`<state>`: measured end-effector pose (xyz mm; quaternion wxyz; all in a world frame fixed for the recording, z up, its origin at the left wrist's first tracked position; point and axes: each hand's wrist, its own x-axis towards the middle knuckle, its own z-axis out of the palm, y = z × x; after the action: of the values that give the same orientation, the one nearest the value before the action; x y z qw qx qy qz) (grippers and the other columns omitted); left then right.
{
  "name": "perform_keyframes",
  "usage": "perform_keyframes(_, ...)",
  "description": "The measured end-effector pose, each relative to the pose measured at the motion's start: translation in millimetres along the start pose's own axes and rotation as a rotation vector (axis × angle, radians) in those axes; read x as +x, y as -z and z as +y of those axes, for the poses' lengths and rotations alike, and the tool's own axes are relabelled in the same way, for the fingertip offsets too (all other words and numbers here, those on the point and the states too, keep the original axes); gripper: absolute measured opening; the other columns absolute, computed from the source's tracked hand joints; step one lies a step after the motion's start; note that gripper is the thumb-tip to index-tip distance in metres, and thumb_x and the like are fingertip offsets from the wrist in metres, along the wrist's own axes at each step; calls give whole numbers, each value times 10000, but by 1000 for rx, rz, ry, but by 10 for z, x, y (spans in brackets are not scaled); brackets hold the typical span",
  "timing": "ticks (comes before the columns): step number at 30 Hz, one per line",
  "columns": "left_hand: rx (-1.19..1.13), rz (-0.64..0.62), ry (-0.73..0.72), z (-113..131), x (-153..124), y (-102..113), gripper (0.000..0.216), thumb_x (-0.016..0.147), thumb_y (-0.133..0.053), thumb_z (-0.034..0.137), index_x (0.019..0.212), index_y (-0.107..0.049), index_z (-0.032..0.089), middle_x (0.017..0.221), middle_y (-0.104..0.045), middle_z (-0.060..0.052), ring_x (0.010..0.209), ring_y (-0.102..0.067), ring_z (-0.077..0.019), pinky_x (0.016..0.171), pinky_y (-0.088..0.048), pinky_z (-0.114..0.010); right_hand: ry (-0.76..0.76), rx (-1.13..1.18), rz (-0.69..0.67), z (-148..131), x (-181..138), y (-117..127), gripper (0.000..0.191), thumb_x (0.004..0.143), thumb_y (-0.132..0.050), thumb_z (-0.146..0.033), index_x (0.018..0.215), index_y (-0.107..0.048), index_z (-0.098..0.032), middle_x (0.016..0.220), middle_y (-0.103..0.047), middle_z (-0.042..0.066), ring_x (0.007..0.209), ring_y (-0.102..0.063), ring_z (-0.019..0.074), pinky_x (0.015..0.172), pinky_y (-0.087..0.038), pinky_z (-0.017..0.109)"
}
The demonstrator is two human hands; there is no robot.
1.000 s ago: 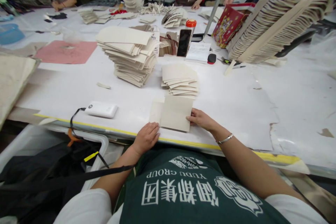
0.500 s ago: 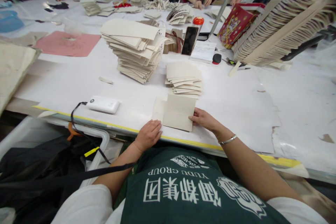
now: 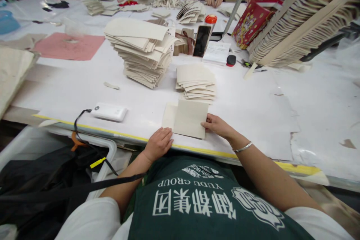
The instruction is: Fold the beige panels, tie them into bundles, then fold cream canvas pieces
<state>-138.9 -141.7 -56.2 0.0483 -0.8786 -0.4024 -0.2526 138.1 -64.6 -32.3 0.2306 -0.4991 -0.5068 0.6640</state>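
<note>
A folded cream fabric piece (image 3: 189, 119) lies flat on the white table (image 3: 253, 112) near its front edge. My right hand (image 3: 217, 125) rests at the piece's right edge, fingers curled onto it and pinching the edge. My left hand (image 3: 159, 143) lies at the table's edge just below the piece's lower left corner, fingers bent and touching the table. Behind the piece sits a small stack of similar cream pieces (image 3: 196, 82), and a taller stack (image 3: 142, 52) stands to its left.
A white power bank (image 3: 109, 111) with a black cable lies at the left. A phone (image 3: 201, 40), a notepad (image 3: 216, 52), a red box (image 3: 251, 22) and a large fanned stack (image 3: 300, 22) stand behind. Other people's hands work at the far end. A bin with black cloth (image 3: 50, 180) is lower left.
Hands and the folded piece stay almost still; only the view has shifted slightly. The far people's hands have moved.
</note>
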Motion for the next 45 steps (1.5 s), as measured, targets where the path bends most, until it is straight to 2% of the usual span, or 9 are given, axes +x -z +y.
perform_keyframes(8,11,-14,16,-10,-16,-29,269,852,-497,221,1082,-587,116,1113,-632,-140,1039,-585,-222,943,-479,-402,-15,4,19,-10,1,-4,395,687,-617,-223,1070,-532,-182,1057,-636,63,934,-598,218,740,-533,351)
perform_keyframes(16,29,-20,6,-9,0,-12,232,853,-494,216,1028,-605,113,1097,-638,-134,1033,-584,-218,941,-478,-388,-38,49,19,-51,-8,-14,387,686,-618,-190,1060,-522,-181,1109,-621,66,1000,-584,229,783,-534,365)
perform_keyframes(24,32,-21,13,0,-3,-18,279,862,-483,221,1105,-575,119,1108,-628,-126,1032,-573,-214,941,-464,-386,-32,31,20,-12,20,-1,375,681,-620,-194,1043,-522,-176,1035,-637,63,933,-599,213,739,-535,341)
perform_keyframes(28,59,-67,9,0,27,12,291,861,-487,227,1130,-581,169,1095,-627,-94,1003,-565,-222,885,-470,-386,-27,-4,40,-8,23,3,360,687,-621,-195,1035,-528,-184,1005,-641,55,882,-605,198,705,-533,321)
perform_keyframes(33,61,-100,-42,-58,157,7,222,874,-489,287,1015,-629,186,1014,-638,-86,909,-567,-214,768,-469,-360,-31,-12,38,-24,35,-4,322,702,-581,-166,1020,-533,-178,933,-648,36,807,-605,167,665,-532,290)
perform_keyframes(36,53,-78,-94,-99,300,-52,218,880,-485,317,819,-639,175,1047,-620,-94,853,-560,-197,720,-457,-332,-26,-15,45,-8,64,5,327,706,-570,-154,1030,-529,-179,901,-650,28,802,-603,164,657,-535,284)
perform_keyframes(39,33,-97,-139,-121,443,-119,274,886,-477,321,685,-582,167,927,-630,-76,756,-538,-176,672,-445,-307,-11,-76,72,29,99,25,294,712,-566,-157,1003,-531,-175,873,-644,23,790,-599,169,645,-538,294)
perform_keyframes(42,-1,-114,-164,-133,529,-156,277,890,-475,314,667,-549,167,798,-615,-58,692,-508,-163,657,-441,-292,29,-187,105,61,119,43,265,724,-558,-160,987,-531,-178,859,-638,16,795,-592,173,646,-532,295)
perform_keyframes(45,-29,-96,-167,-139,547,-161,263,892,-476,311,679,-542,171,808,-614,-55,703,-509,-156,675,-445,-282,91,-322,138,70,112,53,256,733,-554,-152,987,-535,-179,866,-639,18,806,-583,172,676,-510,282)
